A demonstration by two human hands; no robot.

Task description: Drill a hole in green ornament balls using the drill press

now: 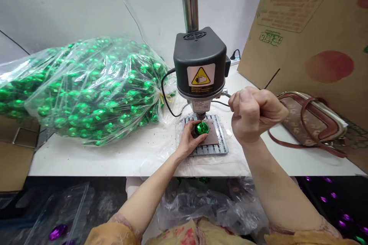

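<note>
A shiny green faceted ball (202,128) rests on a brown pad (213,134) over the slotted metal base (223,146) of a small drill press (199,49). Thumb and fingers of my left hand (190,136) grip the ball from its left side, right under the drill chuck (201,116). My right hand (253,113) is closed in a fist around the feed lever (227,94) at the machine's right side; most of the lever is hidden inside the fist. The drill tip meets or nearly meets the ball's top; I cannot tell which.
A big clear bag of green balls (100,92) lies left of the press. On the right are a brown handbag (313,118) and a large cardboard box (287,46). A black cable (162,88) loops beside the press. Crumpled plastic (207,203) and purple balls (57,232) lie below the table edge.
</note>
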